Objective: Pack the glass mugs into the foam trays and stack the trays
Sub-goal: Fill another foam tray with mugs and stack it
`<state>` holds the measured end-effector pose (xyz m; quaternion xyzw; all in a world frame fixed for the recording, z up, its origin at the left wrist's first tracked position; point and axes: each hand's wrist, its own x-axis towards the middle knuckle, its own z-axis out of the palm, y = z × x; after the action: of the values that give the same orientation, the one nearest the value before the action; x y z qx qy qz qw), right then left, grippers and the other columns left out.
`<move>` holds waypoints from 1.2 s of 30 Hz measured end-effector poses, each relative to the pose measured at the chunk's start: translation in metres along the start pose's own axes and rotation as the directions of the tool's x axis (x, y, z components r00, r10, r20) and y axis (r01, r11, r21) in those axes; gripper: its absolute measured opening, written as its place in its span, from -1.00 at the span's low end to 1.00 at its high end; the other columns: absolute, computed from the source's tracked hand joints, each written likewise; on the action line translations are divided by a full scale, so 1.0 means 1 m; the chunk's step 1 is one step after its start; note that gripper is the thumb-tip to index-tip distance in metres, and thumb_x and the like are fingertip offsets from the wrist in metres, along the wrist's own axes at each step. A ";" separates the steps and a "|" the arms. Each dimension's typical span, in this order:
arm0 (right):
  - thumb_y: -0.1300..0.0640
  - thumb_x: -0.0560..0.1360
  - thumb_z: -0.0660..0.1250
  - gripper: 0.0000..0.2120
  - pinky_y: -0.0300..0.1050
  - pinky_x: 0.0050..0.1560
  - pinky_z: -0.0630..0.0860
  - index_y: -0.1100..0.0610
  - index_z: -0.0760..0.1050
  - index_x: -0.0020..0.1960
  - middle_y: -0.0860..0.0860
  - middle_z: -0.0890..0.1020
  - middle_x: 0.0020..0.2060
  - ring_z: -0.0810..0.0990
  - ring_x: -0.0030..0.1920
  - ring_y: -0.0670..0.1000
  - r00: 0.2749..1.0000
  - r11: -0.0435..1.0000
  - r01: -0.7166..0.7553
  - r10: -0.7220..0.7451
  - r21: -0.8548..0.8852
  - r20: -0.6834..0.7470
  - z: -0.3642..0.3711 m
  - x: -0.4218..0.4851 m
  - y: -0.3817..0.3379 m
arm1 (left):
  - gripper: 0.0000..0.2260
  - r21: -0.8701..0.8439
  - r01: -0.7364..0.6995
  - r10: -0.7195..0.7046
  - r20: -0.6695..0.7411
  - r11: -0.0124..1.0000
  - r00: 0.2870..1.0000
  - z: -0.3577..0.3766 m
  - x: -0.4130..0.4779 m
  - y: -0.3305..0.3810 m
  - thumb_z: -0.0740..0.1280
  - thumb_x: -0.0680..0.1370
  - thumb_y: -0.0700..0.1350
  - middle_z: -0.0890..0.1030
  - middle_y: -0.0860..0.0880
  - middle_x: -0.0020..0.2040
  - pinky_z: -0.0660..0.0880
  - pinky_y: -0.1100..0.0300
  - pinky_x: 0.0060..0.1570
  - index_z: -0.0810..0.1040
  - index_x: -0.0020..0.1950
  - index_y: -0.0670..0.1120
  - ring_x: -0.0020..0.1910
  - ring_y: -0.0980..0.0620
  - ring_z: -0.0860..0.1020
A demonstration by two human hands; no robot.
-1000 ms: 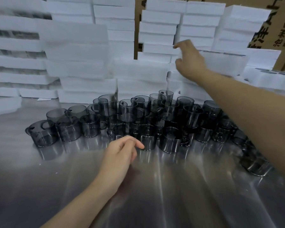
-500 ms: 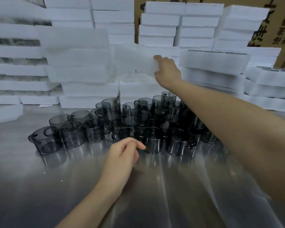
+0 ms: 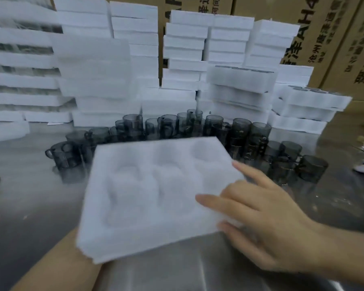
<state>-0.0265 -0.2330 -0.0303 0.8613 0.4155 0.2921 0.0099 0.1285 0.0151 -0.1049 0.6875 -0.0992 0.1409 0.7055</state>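
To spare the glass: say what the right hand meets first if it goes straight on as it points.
The foam tray: the right hand grips its right edge, fingers pointing left across it. Pushed on, the tray would likely reach the glass mugs behind; depth is unclear.

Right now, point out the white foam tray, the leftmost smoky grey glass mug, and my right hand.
white foam tray (image 3: pixel 151 232): head view, near rim.
leftmost smoky grey glass mug (image 3: pixel 65 156): head view, body.
right hand (image 3: pixel 267 219): head view, back of hand.
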 end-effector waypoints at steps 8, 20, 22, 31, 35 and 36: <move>0.18 0.40 0.32 -0.44 -0.14 0.02 0.37 0.07 0.41 0.40 -0.05 0.51 -0.24 0.54 -0.22 0.00 0.939 0.966 -0.258 0.244 0.025 0.243 0.008 -0.046 -0.003 | -0.76 -0.374 0.134 -0.253 -0.290 0.918 0.923 0.002 0.005 0.021 0.10 0.61 -0.18 0.41 0.04 -0.53 0.17 0.32 -0.61 0.52 -0.15 -0.15 -0.58 0.12 0.26; 0.36 0.50 0.17 -0.61 -0.35 0.15 0.33 0.08 0.54 0.23 0.00 0.46 0.18 0.50 0.18 0.03 0.516 0.453 -0.722 0.856 0.523 -0.029 0.042 0.054 0.113 | -0.79 0.216 -0.258 0.265 -0.005 0.942 0.964 0.012 -0.005 0.015 0.22 0.57 -0.25 0.51 0.02 -0.21 0.34 0.33 -0.15 0.58 -0.22 -0.15 -0.24 0.25 0.45; 0.39 0.49 0.18 -0.52 -0.38 0.22 0.19 0.18 0.40 0.40 0.09 0.38 0.37 0.36 0.37 0.07 0.530 0.452 -0.783 0.844 0.426 0.078 0.065 0.062 0.126 | -0.80 0.270 -0.316 0.316 0.046 0.910 0.948 0.014 -0.007 0.016 0.19 0.50 -0.21 0.50 0.00 -0.21 0.34 0.37 -0.14 0.55 -0.26 -0.18 -0.22 0.21 0.46; 0.33 0.47 0.33 -0.61 -0.22 0.12 0.38 0.24 0.47 0.30 0.18 0.47 0.19 0.56 0.07 0.17 0.587 0.547 -0.789 0.805 0.281 0.081 0.095 0.072 0.131 | -0.58 0.232 -0.471 0.448 0.147 0.851 0.882 0.016 -0.007 0.016 0.05 0.59 0.01 0.47 -0.15 -0.20 0.36 0.22 -0.10 0.48 -0.30 -0.21 -0.19 0.00 0.46; 0.12 0.45 0.46 -0.69 -0.21 0.05 0.46 0.17 0.57 0.16 0.06 0.62 -0.15 0.58 -0.14 -0.06 0.523 0.478 -0.762 0.852 0.436 -0.020 0.074 0.072 0.117 | -0.56 0.270 -0.480 0.454 0.155 0.835 0.877 0.016 -0.007 0.014 0.03 0.60 0.01 0.47 -0.07 -0.25 0.36 0.17 -0.15 0.43 -0.34 -0.21 -0.23 0.02 0.45; 0.09 0.44 0.47 -0.75 -0.26 -0.04 0.45 0.11 0.59 0.10 0.00 0.63 -0.20 0.58 -0.19 -0.13 0.501 0.446 -0.733 0.865 0.515 -0.036 0.067 0.073 0.113 | -0.56 0.296 -0.477 0.452 0.151 0.828 0.879 0.017 -0.007 0.013 0.02 0.60 0.01 0.47 -0.05 -0.27 0.36 0.15 -0.16 0.42 -0.35 -0.20 -0.24 0.03 0.45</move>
<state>0.1232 -0.2392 -0.0203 0.8782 0.0036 0.2844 -0.3846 0.1181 -0.0019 -0.0944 0.7536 -0.2650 0.2969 0.5231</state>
